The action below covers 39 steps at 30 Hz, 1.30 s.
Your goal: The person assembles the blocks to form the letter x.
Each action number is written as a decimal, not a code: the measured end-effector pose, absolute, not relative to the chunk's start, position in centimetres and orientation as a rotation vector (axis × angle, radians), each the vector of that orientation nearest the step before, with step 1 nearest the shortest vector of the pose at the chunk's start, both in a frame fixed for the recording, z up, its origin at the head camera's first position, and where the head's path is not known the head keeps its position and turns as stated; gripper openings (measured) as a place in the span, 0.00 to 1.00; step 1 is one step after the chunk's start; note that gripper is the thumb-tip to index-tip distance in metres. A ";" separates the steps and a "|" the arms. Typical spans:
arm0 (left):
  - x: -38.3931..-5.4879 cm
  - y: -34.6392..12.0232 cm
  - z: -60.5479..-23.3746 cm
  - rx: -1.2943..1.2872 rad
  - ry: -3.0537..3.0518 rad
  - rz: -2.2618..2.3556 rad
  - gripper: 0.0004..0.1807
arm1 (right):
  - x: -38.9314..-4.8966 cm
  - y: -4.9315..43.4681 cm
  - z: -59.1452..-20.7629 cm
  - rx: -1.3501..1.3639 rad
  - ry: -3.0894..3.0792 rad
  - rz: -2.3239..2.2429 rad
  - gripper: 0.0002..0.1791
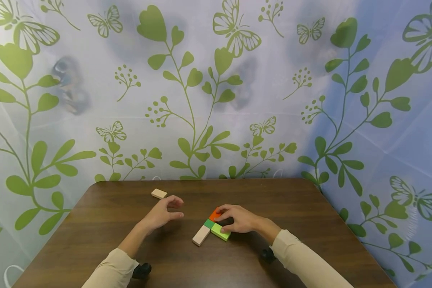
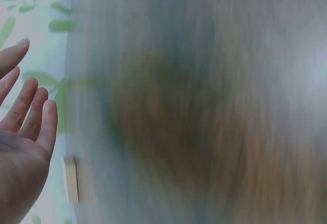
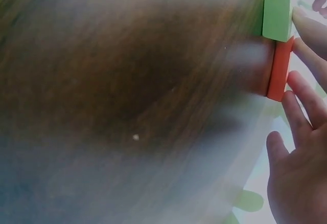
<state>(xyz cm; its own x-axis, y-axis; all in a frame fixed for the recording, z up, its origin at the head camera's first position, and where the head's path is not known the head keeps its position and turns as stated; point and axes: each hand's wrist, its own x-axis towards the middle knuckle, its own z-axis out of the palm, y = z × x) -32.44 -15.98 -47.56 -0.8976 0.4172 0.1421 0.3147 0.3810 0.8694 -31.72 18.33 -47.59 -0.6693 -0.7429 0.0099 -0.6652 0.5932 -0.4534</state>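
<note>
Several wooden blocks lie together on the table: an orange block (image 1: 213, 216), a small dark green block (image 1: 209, 223), a lime green block (image 1: 221, 233) and a pale wood block (image 1: 201, 235). My right hand (image 1: 239, 219) reaches over them, its fingers at the orange block and its thumb at the lime green one. In the right wrist view, fingertips touch the long side of the orange block (image 3: 280, 71) beside the lime green block (image 3: 276, 14). My left hand (image 1: 163, 214) hovers holding nothing, fingers loosely bent and thumb apart, near a separate pale wood block (image 1: 159, 193).
The brown table (image 1: 273, 192) ends at a hanging curtain (image 1: 209, 100) printed with green leaves and butterflies. Dark wrist mounts (image 1: 142, 271) show under the sleeves. The lone pale block sits close to the table's back edge.
</note>
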 end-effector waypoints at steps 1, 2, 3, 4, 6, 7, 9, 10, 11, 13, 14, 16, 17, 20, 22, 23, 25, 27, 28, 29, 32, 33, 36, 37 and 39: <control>-32.5 -16.6 -47.4 0.643 2.542 1.561 0.20 | -31.7 18.3 -47.6 -1.173 2.643 -0.634 0.25; -32.5 -17.1 -47.3 0.614 2.562 1.561 0.20 | -31.6 18.3 -47.6 -1.170 2.644 -0.633 0.25; -32.4 -17.7 -47.1 0.589 2.573 1.570 0.20 | -31.6 18.3 -47.6 -1.165 2.645 -0.634 0.25; -32.5 -18.2 -47.0 0.580 2.590 1.570 0.21 | -31.5 18.3 -47.7 -1.162 2.647 -0.637 0.25; -32.6 -19.4 -46.8 0.537 2.625 1.558 0.22 | -31.5 18.3 -47.7 -1.155 2.645 -0.642 0.25; -32.6 -20.0 -46.8 0.517 2.640 1.553 0.23 | -31.5 18.3 -47.8 -1.149 2.644 -0.642 0.24; -32.9 -21.1 -46.7 0.483 2.679 1.543 0.24 | -31.4 18.4 -47.9 -1.141 2.641 -0.644 0.24; -33.0 -21.7 -46.7 0.466 2.706 1.529 0.25 | -31.4 18.4 -48.0 -1.136 2.641 -0.641 0.24; -33.1 -22.2 -46.7 0.441 2.728 1.518 0.25 | -31.4 18.4 -48.0 -1.131 2.641 -0.639 0.24; -33.5 -23.2 -46.6 0.410 2.784 1.502 0.26 | -31.4 18.3 -48.2 -1.125 2.645 -0.632 0.24; -33.6 -23.6 -46.5 0.391 2.810 1.493 0.26 | -31.4 18.3 -48.2 -1.126 2.644 -0.635 0.24; -33.8 -24.4 -46.4 0.365 2.850 1.474 0.26 | -31.4 18.3 -48.3 -1.125 2.645 -0.636 0.24; -33.9 -24.7 -46.3 0.354 2.863 1.463 0.27 | -31.4 18.3 -48.3 -1.124 2.645 -0.641 0.24; -34.2 -25.4 -46.2 0.337 2.876 1.441 0.28 | -31.3 18.2 -48.3 -1.118 2.641 -0.653 0.24; -34.5 -25.6 -46.2 0.337 2.879 1.433 0.28 | -31.3 18.2 -48.4 -1.117 2.642 -0.651 0.24; -34.6 -25.7 -46.2 0.336 2.883 1.432 0.28 | -31.3 18.2 -48.4 -1.119 2.640 -0.649 0.24; -35.0 -25.8 -46.2 0.344 2.884 1.445 0.29 | -31.5 18.2 -48.4 -1.134 2.640 -0.643 0.24; -35.6 -25.8 -46.3 0.376 2.878 1.458 0.30 | -31.6 18.3 -48.3 -1.145 2.641 -0.644 0.24; -35.9 -25.7 -46.3 0.394 2.870 1.463 0.31 | -31.7 18.4 -48.2 -1.147 2.641 -0.646 0.24; -36.3 -25.6 -46.4 0.414 2.862 1.468 0.32 | -31.7 18.5 -48.1 -1.151 2.643 -0.646 0.24; -37.4 -25.6 -46.7 0.461 2.833 1.463 0.34 | -31.8 18.7 -47.7 -1.146 2.646 -0.651 0.24; -37.7 -25.7 -46.9 0.461 2.822 1.461 0.34 | -31.8 18.7 -47.6 -1.144 2.642 -0.651 0.24; -38.5 -26.1 -47.4 0.457 2.786 1.435 0.33 | -31.8 18.7 -47.5 -1.147 2.634 -0.648 0.25; -38.8 -26.3 -47.5 0.460 2.776 1.424 0.33 | -31.8 18.7 -47.5 -1.148 2.633 -0.649 0.25; -39.1 -26.4 -47.7 0.470 2.751 1.409 0.33 | -31.8 18.7 -47.5 -1.144 2.634 -0.656 0.25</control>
